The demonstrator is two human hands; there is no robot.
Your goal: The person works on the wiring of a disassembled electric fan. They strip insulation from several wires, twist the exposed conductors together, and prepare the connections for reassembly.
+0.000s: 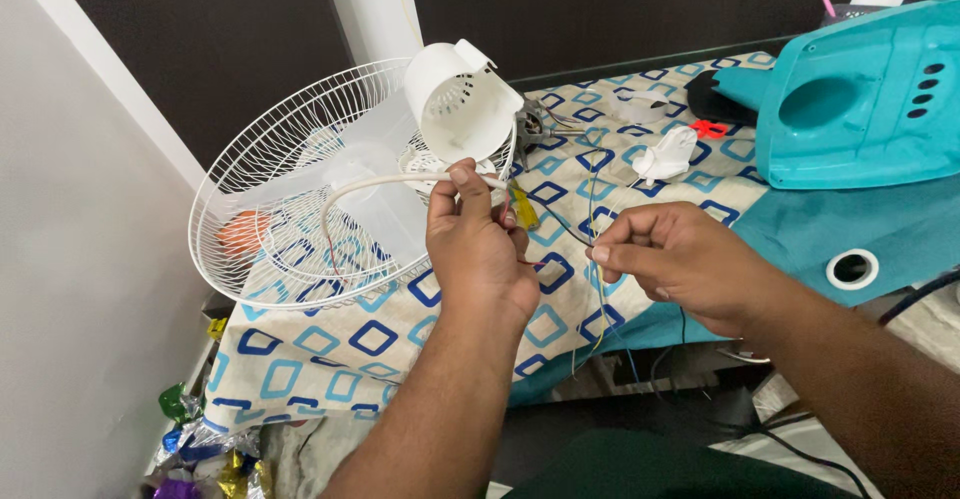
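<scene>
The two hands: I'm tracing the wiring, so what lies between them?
In the head view, thin dark wires run from the left hand to the right hand, over the patterned cloth.

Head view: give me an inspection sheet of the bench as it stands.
Surface: patterned cloth with blue squares over the table.
Job's things: white cable in left hand; thin wires pinched by right hand; white motor cover at wire fan guard.
Clutter: teal fan housing, white plastic piece, white ring, foil wrappers.
Hands: both closed on cable and wires.
Cables: dark cords hang off the table edge.
Surroundings: dark wall, white frame.
</scene>
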